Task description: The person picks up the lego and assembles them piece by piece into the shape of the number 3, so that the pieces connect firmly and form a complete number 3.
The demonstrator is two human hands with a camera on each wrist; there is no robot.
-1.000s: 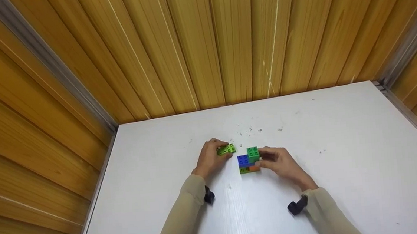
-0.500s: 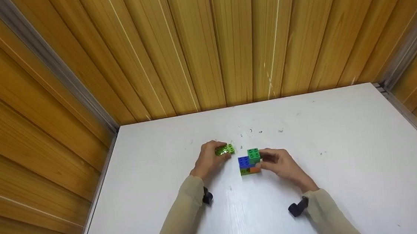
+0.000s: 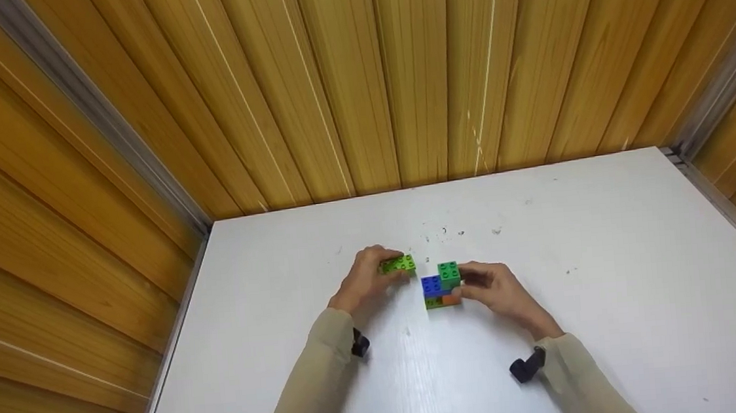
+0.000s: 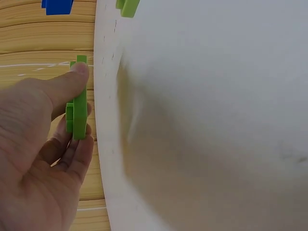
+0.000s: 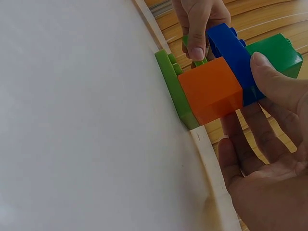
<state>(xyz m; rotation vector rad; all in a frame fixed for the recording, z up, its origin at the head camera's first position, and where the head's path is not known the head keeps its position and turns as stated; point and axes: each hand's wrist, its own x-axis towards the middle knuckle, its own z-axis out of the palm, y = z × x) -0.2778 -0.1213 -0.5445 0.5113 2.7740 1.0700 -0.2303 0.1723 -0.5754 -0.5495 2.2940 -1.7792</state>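
Between the thumb and fingers of my left hand (image 3: pixel 364 280) is a thin lime-green building brick (image 3: pixel 401 264), held by its long edges with the studs facing up. The left wrist view shows this lime brick (image 4: pixel 80 113) from the side, the thumb on one edge and fingertips on the other. Just to its right, my right hand (image 3: pixel 496 286) grips a brick stack. That stack has a thin lime-green base (image 5: pixel 174 89), an orange brick (image 5: pixel 211 91), a blue brick (image 5: pixel 236 62) and a green brick (image 5: pixel 276 55) on top. The right thumb presses the blue brick's side. The two hands' pieces are apart.
A white table (image 3: pixel 607 247) with small dark marks lies under the hands. Wood-patterned panels (image 3: pixel 359 89) rise behind its far edge and at both sides. A black wrist camera (image 3: pixel 525 366) sits on the right sleeve, another (image 3: pixel 360 343) on the left.
My left forearm and wrist have swung slightly left, while the lime brick stays in the fingers at nearly the same place. The right hand and its stack have hardly moved.
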